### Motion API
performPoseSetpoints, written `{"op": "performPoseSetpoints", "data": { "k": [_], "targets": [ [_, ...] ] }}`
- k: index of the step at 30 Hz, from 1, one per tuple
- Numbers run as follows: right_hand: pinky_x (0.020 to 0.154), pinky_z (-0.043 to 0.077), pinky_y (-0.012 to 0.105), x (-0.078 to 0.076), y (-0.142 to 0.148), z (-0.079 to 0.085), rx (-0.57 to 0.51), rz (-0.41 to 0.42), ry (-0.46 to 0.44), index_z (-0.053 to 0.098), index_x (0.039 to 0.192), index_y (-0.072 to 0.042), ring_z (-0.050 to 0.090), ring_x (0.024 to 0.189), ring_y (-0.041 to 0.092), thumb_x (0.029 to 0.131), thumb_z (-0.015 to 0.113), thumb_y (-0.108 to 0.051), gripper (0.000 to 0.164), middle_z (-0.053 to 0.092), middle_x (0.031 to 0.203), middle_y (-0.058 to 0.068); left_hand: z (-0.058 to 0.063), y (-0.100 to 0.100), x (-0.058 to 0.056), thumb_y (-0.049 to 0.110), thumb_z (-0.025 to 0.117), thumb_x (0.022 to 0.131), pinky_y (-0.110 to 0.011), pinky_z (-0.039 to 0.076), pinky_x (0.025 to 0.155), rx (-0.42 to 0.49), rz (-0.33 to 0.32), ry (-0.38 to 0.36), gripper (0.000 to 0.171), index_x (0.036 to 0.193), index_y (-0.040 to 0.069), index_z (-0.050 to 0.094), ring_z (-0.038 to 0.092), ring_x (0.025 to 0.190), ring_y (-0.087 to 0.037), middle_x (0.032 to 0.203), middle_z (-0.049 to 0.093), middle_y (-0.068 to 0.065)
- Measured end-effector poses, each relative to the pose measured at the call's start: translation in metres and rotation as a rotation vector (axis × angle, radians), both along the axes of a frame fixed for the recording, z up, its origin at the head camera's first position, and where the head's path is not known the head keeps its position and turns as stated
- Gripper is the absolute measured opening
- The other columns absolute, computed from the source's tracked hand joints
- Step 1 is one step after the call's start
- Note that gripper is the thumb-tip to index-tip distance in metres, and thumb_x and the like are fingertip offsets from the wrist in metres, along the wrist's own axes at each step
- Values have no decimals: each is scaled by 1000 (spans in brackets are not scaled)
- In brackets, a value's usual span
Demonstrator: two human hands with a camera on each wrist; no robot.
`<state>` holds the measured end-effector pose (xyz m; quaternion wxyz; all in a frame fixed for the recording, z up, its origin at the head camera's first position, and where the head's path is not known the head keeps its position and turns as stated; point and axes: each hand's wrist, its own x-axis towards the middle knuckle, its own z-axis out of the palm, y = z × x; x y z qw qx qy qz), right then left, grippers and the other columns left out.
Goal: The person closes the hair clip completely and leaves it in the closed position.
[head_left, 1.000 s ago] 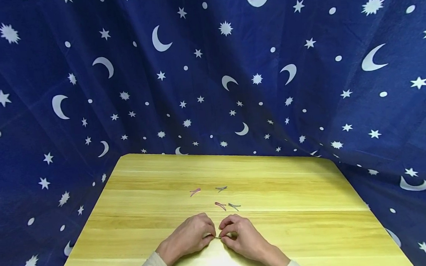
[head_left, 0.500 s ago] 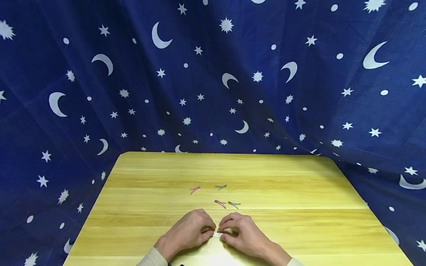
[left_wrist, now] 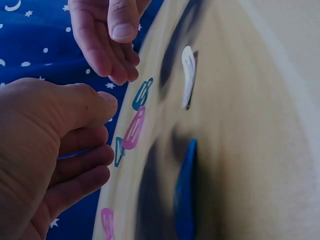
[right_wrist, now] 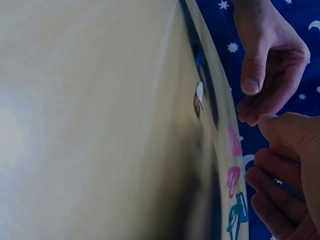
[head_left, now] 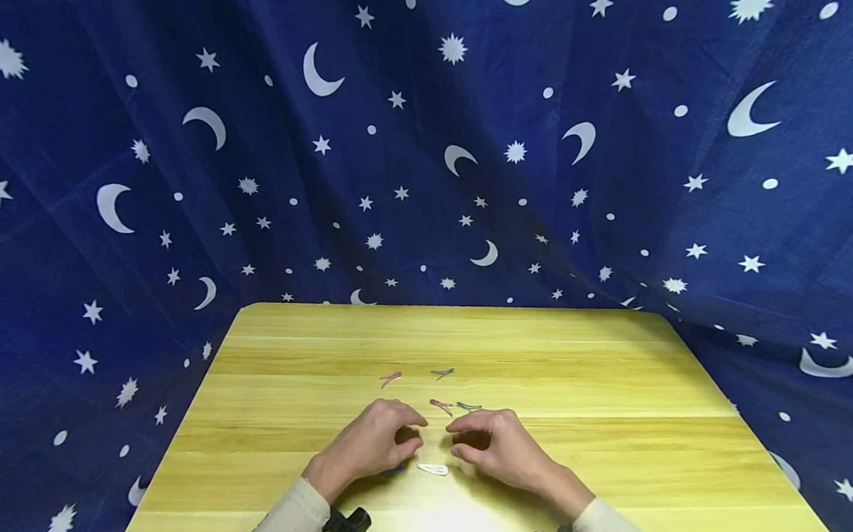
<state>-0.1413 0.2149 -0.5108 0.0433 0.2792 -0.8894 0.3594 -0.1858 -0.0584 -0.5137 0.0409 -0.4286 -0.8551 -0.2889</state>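
A white snap hair clip point(head_left: 433, 469) lies on the table between my two hands. My left hand point(head_left: 373, 441) hovers to its left with loosely bent fingers and nothing in them. On the table under that hand is a blue hair clip point(left_wrist: 186, 195), mostly hidden by the hand in the head view. To the right of the white clip, my right hand point(head_left: 499, 448) is held over the table, fingers relaxed and thumb apart from them. Beyond the hands lie two pink hair clips point(head_left: 441, 406) and two teal-grey hair clips point(head_left: 469, 406), all with their arms spread.
The wooden table point(head_left: 599, 453) reaches back to a dark blue curtain point(head_left: 416, 133) with white moons and stars. Black wrist cameras point(head_left: 349, 524) sit on both forearms, just above the tabletop.
Both hands pinched the white hair clip between them before; they have let it go, and it lies on the table. The hands have moved slightly apart and away from the body, uncovering the clip.
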Motion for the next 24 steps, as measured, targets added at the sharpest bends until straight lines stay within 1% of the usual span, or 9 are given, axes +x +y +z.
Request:
{"op": "performPoseSetpoints", "data": {
  "k": [3, 5, 7, 9, 12, 17, 20, 24],
  "targets": [
    [102, 63, 44, -4, 2, 4, 0, -32, 38, 83, 120, -10, 78, 114, 19, 92, 90, -14, 29, 83, 119, 0, 5, 0, -3, 13, 84, 97, -33, 64, 97, 12, -1, -4, 25, 121, 5, 82, 79, 109, -16, 117, 83, -4],
    [102, 63, 46, -7, 3, 4, -20, -51, 64, 83, 120, -9, 78, 115, 21, 90, 91, -14, 31, 83, 120, 1, 8, 0, -5, 12, 84, 97, -35, 64, 100, 18, 2, -5, 27, 123, 4, 81, 79, 111, -17, 119, 82, -5],
    [103, 63, 46, -11, 4, 4, -44, -72, 78, 83, 120, -9, 79, 115, 22, 89, 92, -13, 33, 83, 120, 2, 9, 1, -8, 12, 85, 97, -41, 59, 111, 22, 6, -5, 30, 125, 3, 80, 78, 114, -17, 122, 82, -6],
    [103, 63, 45, -14, 5, 4, -69, -95, 81, 83, 120, -8, 79, 116, 22, 88, 93, -13, 34, 83, 121, 2, 11, 2, -10, 12, 86, 96, -48, 51, 121, 31, 9, -1, 32, 126, 3, 80, 78, 116, -18, 123, 82, -6],
    [104, 62, 45, -18, 5, 3, -97, -128, 77, 83, 120, -7, 79, 116, 22, 88, 93, -13, 34, 83, 120, 1, 13, 3, -13, 13, 86, 95, -56, 41, 128, 38, 15, 9, 34, 127, 3, 79, 78, 118, -20, 125, 82, -7],
    [99, 64, 43, -25, 6, 5, -107, -173, 84, 83, 119, -10, 79, 110, 20, 86, 95, -12, 35, 84, 118, 0, 15, 6, -18, 12, 86, 94, -58, 42, 126, 38, 25, 22, 35, 127, 2, 78, 78, 118, -22, 125, 81, -9],
    [99, 64, 44, -27, 6, 6, -100, -190, 78, 83, 120, -11, 78, 109, 20, 86, 94, -13, 36, 84, 119, 0, 16, 7, -20, 11, 86, 94, -57, 45, 124, 42, 34, 26, 36, 128, 1, 78, 78, 119, -24, 126, 81, -10],
    [99, 64, 46, -30, 6, 8, -101, -190, 81, 83, 121, -8, 79, 110, 22, 87, 94, -12, 36, 84, 119, 1, 19, 9, -21, 13, 86, 95, -56, 50, 120, 47, 55, 10, 38, 130, 2, 77, 78, 119, -26, 128, 81, -11]
  ]
}}
